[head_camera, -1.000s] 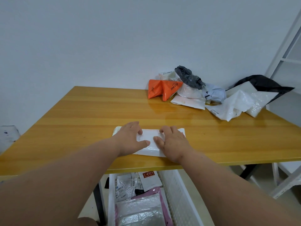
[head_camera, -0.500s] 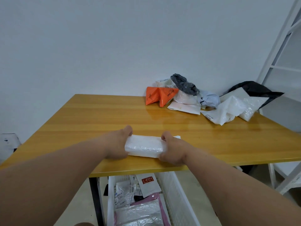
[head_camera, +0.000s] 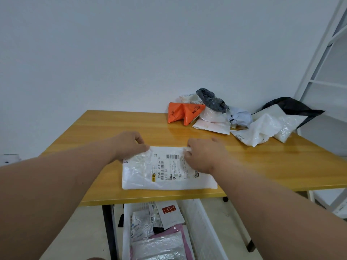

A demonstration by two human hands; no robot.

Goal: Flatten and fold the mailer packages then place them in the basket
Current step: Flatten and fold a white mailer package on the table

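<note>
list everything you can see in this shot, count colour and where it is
white mailer: 1, white with a printed shipping label, flat near the front edge of the table, both hands on its far edge
table: 1, yellow-brown wood top on dark legs
orange mailer: 1, orange, crumpled, left end of the pile at the back right of the table
pile of mailers: several, white, grey and black, back right of the table; exact count unclear
basket: 1, white, on the floor below the table's front edge, holding folded mailers
white shelf frame: 1, white, far right
left hand: 1, pinching the mailer's far left corner
right hand: 1, pinching the mailer's far edge
</note>
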